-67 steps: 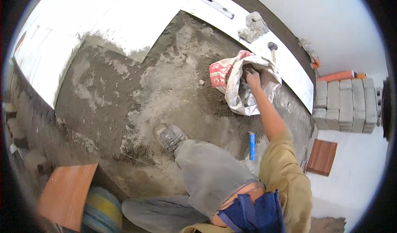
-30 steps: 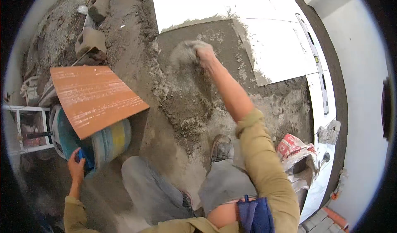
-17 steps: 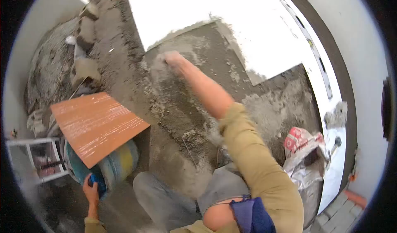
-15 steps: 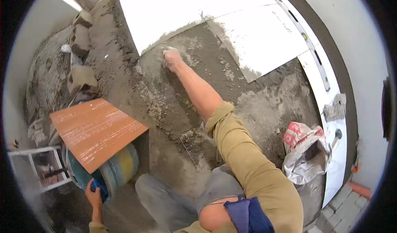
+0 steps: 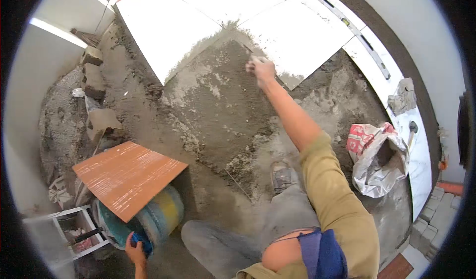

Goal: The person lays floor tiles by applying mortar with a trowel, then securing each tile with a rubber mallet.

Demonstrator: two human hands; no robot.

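My right hand (image 5: 261, 70) reaches over the grey mortar bed (image 5: 218, 110), beside the edge of a white floor tile (image 5: 307, 36). Its fingers are bent and smeared by motion, so whether they hold anything does not show. Grey powder dusts the edges of this tile and the white tile to the left (image 5: 163, 26). Low on the left, my left hand (image 5: 135, 251) is closed on a small blue object (image 5: 145, 243) at the mouth of a teal bucket (image 5: 161, 214). An orange-brown tile (image 5: 130, 175) lies tilted across that bucket.
A spirit level (image 5: 347, 24) lies on the white tiles at right. Below it are a mallet (image 5: 412, 130) and an open cement bag (image 5: 379, 160). Concrete blocks (image 5: 93, 81) line the left side. A white-framed crate (image 5: 82, 232) stands beside the bucket.
My right hand has moved right across the mortar, from the left tile's edge to the right tile's edge. The camera view has shifted; my left hand stays at the bucket.
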